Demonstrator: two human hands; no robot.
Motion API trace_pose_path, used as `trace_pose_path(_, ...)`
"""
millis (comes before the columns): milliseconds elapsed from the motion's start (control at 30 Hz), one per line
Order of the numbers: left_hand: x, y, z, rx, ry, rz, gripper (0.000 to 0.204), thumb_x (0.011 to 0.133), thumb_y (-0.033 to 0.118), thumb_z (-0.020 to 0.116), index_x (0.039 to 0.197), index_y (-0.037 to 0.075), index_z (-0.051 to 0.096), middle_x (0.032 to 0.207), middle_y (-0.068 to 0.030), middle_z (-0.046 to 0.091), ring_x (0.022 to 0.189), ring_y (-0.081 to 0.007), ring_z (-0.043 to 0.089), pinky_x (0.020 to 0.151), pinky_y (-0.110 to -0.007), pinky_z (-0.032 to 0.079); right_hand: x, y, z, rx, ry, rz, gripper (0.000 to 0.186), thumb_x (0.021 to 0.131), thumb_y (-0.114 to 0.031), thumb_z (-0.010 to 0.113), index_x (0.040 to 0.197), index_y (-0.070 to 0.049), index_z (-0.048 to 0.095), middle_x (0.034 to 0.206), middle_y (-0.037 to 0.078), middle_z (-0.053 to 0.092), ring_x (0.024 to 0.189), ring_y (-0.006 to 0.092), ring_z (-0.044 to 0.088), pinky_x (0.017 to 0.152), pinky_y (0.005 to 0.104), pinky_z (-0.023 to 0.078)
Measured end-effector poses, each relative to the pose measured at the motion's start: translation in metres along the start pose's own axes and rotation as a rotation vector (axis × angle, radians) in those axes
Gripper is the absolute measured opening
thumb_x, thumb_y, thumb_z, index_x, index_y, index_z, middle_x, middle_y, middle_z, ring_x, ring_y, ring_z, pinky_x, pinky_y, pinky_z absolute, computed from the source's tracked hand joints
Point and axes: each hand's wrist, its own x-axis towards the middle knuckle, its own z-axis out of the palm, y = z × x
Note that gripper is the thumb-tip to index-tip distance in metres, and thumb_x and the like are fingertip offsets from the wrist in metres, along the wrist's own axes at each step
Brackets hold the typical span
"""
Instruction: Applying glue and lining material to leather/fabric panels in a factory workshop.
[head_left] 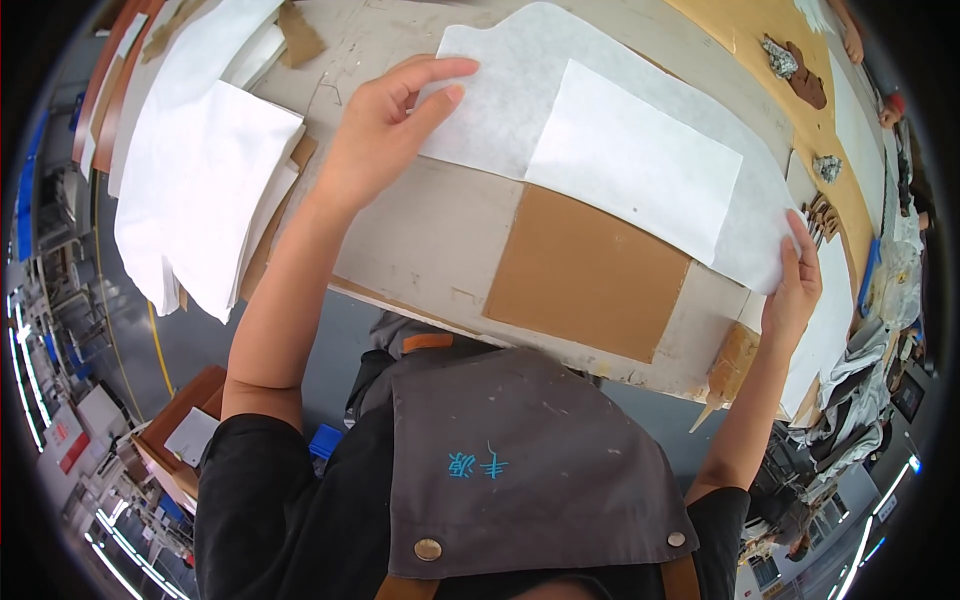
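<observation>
A long white sheet (490, 110) with a curved far edge stretches between my hands above the worktable. On its middle lies a smaller white rectangular sheet (640, 160). My left hand (385, 130) holds the left end, index finger and thumb on its upper face; the other fingers are mostly hidden. At the right end, my right hand (795, 275) grips the edge with thumb and fingers. Nearer to me, a flat brown rectangular panel (590, 270) rests on the table, its far side covered by the white sheets.
Stacked white sheets (215, 190) overhang the table's left end. A glue bottle (735, 360) with a pointed tip lies by the front edge near my right forearm. Farther right are crumpled scraps (800, 75) and a blue object (869, 275). The worktable (420, 230) has a worn pale top.
</observation>
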Motion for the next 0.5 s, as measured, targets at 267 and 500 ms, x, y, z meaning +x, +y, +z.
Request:
trace_pose_path(267, -0.0007, 0.0009, 0.0001, -0.004, -0.013, 0.001, 0.026, 0.095, 0.013, 0.053, 0.117, 0.005, 0.062, 0.114, 0.0013, 0.058, 0.096, -0.0063, 0.050, 0.086, -0.021, 0.038, 0.0026, 0.0003, -0.0031, -0.038, -0.013, -0.011, 0.029, 0.094, -0.007, 0.053, 0.121, 0.003, 0.057, 0.118, 0.010, 0.061, 0.099, 0.0089, 0.058, 0.087, 0.0191, 0.043)
trace_pose_path(500, -0.0002, -0.0039, 0.0010, 0.015, -0.023, 0.006, 0.026, 0.095, 0.016, 0.052, 0.117, 0.006, 0.062, 0.114, 0.0016, 0.058, 0.096, -0.0062, 0.050, 0.085, -0.021, 0.038, 0.0010, 0.0029, -0.0029, -0.054, -0.026, -0.010, 0.030, 0.094, -0.008, 0.053, 0.121, 0.003, 0.056, 0.119, 0.010, 0.061, 0.100, 0.0088, 0.058, 0.088, 0.0191, 0.043)
